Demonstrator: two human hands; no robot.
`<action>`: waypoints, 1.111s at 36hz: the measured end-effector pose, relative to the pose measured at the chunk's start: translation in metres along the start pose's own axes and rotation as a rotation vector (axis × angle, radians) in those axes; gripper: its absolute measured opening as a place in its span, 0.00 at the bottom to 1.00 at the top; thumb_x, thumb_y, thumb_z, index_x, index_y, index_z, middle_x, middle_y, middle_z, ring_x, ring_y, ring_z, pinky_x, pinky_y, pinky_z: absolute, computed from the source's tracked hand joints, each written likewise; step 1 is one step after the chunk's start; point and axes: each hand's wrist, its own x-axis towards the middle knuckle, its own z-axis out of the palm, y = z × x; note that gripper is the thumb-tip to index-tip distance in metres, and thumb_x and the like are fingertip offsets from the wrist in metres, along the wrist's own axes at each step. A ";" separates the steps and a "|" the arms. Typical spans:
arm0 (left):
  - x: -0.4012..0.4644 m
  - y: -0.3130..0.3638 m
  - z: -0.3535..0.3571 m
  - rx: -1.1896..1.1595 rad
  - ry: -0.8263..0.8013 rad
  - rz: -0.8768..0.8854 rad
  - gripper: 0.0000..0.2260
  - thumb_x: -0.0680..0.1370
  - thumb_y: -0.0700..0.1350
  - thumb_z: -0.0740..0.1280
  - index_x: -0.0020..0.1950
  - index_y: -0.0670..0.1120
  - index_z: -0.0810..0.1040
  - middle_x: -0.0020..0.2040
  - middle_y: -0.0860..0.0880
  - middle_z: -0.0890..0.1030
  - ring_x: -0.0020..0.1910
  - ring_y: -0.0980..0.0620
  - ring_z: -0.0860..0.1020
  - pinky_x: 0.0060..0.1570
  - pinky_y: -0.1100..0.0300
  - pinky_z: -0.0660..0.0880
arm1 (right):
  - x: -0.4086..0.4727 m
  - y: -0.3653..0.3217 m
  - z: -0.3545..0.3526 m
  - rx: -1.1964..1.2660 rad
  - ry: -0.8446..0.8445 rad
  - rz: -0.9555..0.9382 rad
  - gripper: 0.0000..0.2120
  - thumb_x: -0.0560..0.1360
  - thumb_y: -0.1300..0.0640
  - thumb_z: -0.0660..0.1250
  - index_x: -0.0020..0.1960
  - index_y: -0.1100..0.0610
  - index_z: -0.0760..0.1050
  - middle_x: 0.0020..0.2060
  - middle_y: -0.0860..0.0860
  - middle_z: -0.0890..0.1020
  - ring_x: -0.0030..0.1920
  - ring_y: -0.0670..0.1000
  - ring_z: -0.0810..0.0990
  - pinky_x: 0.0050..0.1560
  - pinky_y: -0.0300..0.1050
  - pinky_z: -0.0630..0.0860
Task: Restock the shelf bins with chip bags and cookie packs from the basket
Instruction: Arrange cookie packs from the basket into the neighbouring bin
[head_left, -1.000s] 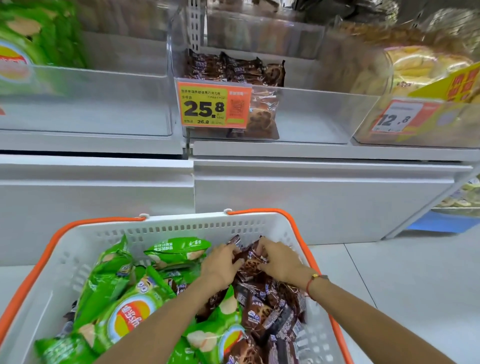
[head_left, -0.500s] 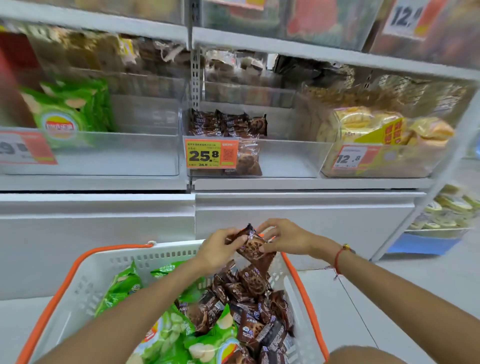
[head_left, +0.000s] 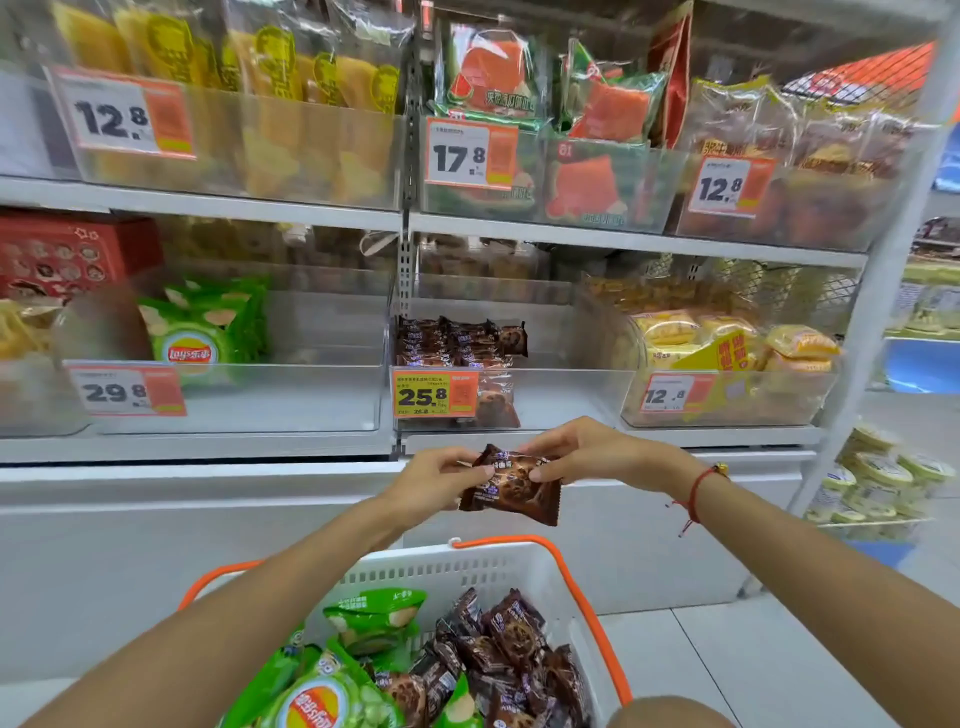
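Both hands hold brown cookie packs (head_left: 511, 486) in the air, just below the front of the middle shelf bin. My left hand (head_left: 434, 470) pinches the left edge and my right hand (head_left: 589, 452) pinches the top right. The clear cookie bin (head_left: 550, 395), tagged 25.8, holds a small stack of the same brown packs (head_left: 457, 340) at its back left. To its left, the chip bin (head_left: 291, 397), tagged 29.8, holds green chip bags (head_left: 202, 332). The white basket (head_left: 441, 569) with orange handles sits below, filled with green chip bags (head_left: 322, 696) and brown cookie packs (head_left: 498, 654).
The upper shelf carries bins of yellow, red-green and brown snack bags with price tags. A bin of yellow packs (head_left: 727, 358) stands right of the cookie bin. A white shelf base (head_left: 208, 519) lies behind the basket. Stacked tubs (head_left: 878, 483) sit at far right.
Both hands lifted cookie packs out of the basket and raised them toward the cookie bin. The view tilted up, bringing the upper shelf into sight.
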 end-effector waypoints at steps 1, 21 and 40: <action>0.000 0.003 -0.001 0.004 0.015 0.027 0.07 0.78 0.50 0.67 0.53 0.50 0.79 0.48 0.50 0.83 0.46 0.57 0.79 0.43 0.64 0.73 | 0.000 -0.004 -0.001 -0.008 0.007 -0.009 0.15 0.74 0.60 0.71 0.61 0.54 0.79 0.55 0.54 0.83 0.58 0.52 0.80 0.62 0.50 0.76; 0.040 0.068 -0.035 0.173 0.412 0.261 0.18 0.81 0.54 0.59 0.36 0.49 0.79 0.34 0.52 0.81 0.38 0.48 0.80 0.47 0.50 0.78 | 0.029 -0.072 -0.044 0.012 0.094 -0.146 0.17 0.71 0.55 0.74 0.59 0.50 0.77 0.54 0.49 0.81 0.56 0.48 0.80 0.59 0.42 0.75; 0.126 0.056 -0.104 0.675 0.815 0.124 0.15 0.80 0.48 0.59 0.66 0.48 0.69 0.62 0.49 0.73 0.61 0.49 0.70 0.51 0.55 0.70 | 0.174 -0.009 -0.145 -0.161 0.447 -0.009 0.20 0.72 0.59 0.73 0.62 0.60 0.76 0.57 0.55 0.80 0.54 0.51 0.78 0.51 0.39 0.72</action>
